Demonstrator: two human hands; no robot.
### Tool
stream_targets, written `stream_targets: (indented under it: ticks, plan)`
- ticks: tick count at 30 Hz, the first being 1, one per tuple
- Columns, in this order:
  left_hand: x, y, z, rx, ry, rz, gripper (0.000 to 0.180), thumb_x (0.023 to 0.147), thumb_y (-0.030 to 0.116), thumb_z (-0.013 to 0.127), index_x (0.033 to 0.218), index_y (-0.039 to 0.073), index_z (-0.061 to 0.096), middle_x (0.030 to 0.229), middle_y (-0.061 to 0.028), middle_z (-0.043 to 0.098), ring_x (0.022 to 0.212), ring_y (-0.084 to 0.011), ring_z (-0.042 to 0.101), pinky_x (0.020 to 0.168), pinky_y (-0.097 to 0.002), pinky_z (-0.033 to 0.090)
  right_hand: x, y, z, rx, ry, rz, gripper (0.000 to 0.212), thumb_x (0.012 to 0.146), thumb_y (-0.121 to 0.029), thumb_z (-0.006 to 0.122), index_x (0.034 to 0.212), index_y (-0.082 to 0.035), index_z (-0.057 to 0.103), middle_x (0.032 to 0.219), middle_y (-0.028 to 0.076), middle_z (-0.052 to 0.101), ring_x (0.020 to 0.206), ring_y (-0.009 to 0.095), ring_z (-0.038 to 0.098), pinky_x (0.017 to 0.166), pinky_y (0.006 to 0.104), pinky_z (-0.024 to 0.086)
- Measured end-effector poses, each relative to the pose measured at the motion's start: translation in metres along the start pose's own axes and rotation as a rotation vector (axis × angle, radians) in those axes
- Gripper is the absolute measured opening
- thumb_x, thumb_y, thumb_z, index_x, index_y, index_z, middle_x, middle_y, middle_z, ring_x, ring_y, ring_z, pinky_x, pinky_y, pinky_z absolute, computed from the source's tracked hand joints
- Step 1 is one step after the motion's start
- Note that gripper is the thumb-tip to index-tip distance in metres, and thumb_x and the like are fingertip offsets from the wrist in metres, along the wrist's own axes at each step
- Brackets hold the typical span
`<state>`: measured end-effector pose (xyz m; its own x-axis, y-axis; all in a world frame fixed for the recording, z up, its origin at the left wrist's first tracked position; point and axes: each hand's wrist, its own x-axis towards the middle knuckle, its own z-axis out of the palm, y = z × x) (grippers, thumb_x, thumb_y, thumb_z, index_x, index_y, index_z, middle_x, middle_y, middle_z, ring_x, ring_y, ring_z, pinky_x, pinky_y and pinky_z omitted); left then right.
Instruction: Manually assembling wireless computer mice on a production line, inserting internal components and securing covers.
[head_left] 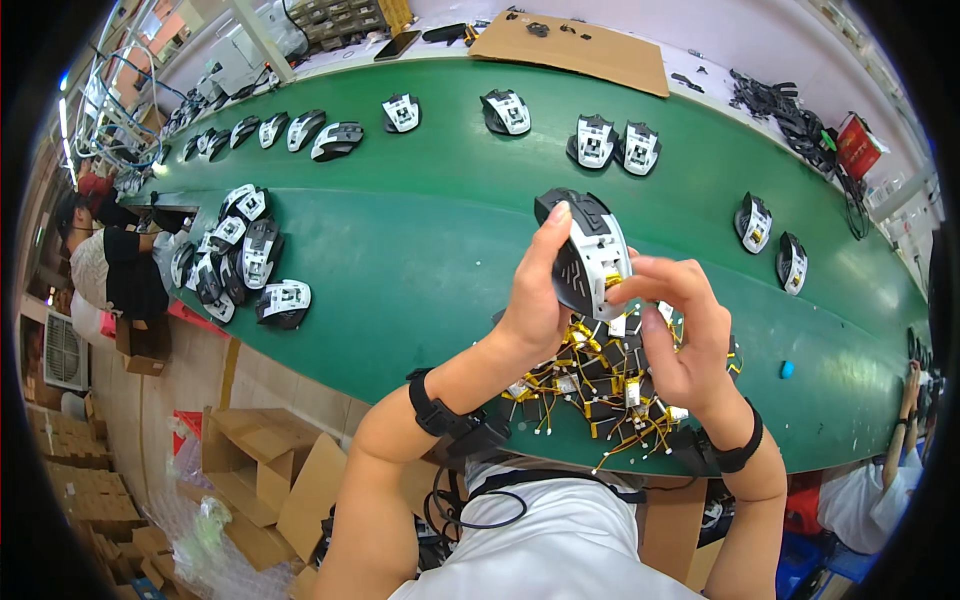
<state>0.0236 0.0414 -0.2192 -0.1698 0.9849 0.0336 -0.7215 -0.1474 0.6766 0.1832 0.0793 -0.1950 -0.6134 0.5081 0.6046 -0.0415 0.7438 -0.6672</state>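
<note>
In the head view, a mouse shell (590, 256) is held above the battery pile (601, 386) by the curled left hand (536, 298), apparently tilted for easy reach. By the half-open right hand (693, 335), with thumb apart, a yellow piece (613, 282) seems touched, not gripped. The shell looks black, with a white slotted plate.

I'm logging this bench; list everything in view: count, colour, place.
Worktable: one, green, centre
Held plastic mouse shell: one, black/white, above worktable
Other mouse shells: about twenty, black/white, left and far
Wired flat packs: many, grey/yellow, near edge
Rounded piece: one, blue, right
Cardboard sheet: one, brown, far side
Cardboard boxes: several, brown, lower left
Tangled cables: many, black, upper right
Smaller clutter: uncounted, mixed, rim
Other people: at least two, pale tops, edges
Wristbands: two, black, wrists
Left grip: one, bare, on shell
Right grip: one, bare, at shell
</note>
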Motion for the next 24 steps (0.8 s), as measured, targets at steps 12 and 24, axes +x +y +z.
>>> stream_targets:
  ticks: [12, 24]
  plan:
    - [0.012, -0.020, -0.023, 0.414, -0.251, 0.073, 0.064, 0.100, 0.047, 0.035, 0.145, 0.003, 0.021, 0.135, -0.0104, 0.040, 0.125, -0.0196, 0.040, 0.104, -0.0331, 0.033, 0.026, 0.035, -0.003, -0.022, -0.124, 0.213, 0.065, 0.077, -0.018, 0.072, 0.133, 0.000, 0.045, 0.130, 0.021, 0.052, 0.118, 0.035, 0.053, 0.099, 0.0390, 0.042]
    - [0.028, -0.003, -0.048, 0.942, 0.024, 0.100, 0.034, 0.089, 0.020, 0.059, 0.118, 0.004, 0.054, 0.121, -0.0106, 0.055, 0.117, -0.0248, 0.049, 0.098, -0.0363, 0.040, 0.074, 0.209, -0.088, -1.144, -0.197, 0.495, 0.067, 0.084, -0.047, 0.059, 0.136, -0.008, 0.042, 0.121, 0.027, 0.056, 0.113, 0.041, 0.054, 0.096, 0.0473, 0.044]
